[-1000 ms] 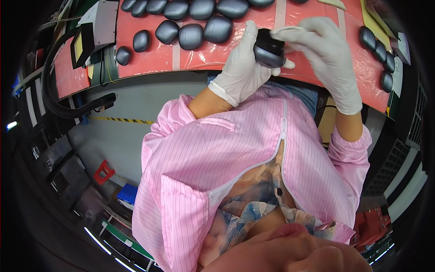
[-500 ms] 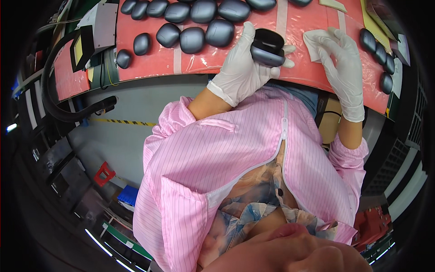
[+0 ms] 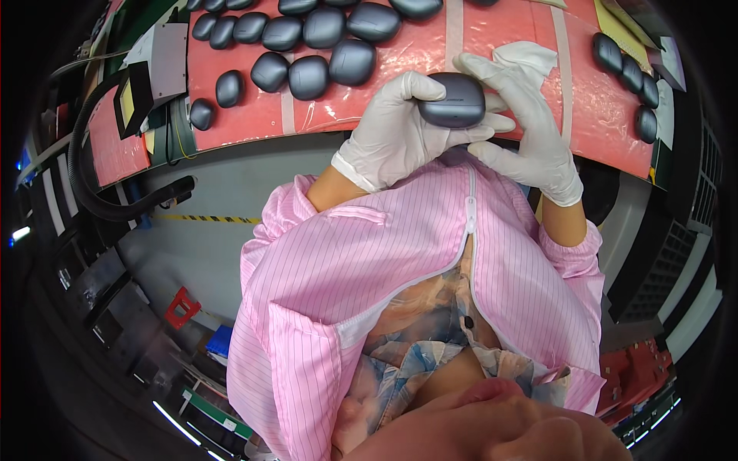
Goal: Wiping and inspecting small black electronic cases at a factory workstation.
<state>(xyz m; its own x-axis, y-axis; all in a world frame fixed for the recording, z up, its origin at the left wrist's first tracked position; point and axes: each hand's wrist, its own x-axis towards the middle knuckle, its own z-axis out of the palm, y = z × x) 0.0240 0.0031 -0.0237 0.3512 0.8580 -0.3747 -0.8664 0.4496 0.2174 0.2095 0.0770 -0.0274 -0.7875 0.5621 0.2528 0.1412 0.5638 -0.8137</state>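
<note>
A dark grey, rounded earbud case (image 3: 452,100), its lid closed, rests in my left hand (image 3: 400,127), which wears a white glove. My left thumb lies along the case's near left edge, and the fingers reach out beneath it to the right. Around the right end of the case my gloved right hand (image 3: 530,127) is open, thumb and forefinger spread apart. A white cloth (image 3: 526,60) lies crumpled just beyond the right hand's knuckles; whether hidden fingers touch it, I cannot tell.
Several similar cases (image 3: 323,29) stand in rows on the red, plastic-covered mat (image 3: 338,111) at the far left. More cases (image 3: 632,74) line its right side. A grey box-shaped device (image 3: 167,61) and a black flexible hose (image 3: 81,146) are at the left.
The case's lid was open and is now closed. My right hand has moved left from the cloth to the case, its fingers now spread. The view has shifted slightly.
</note>
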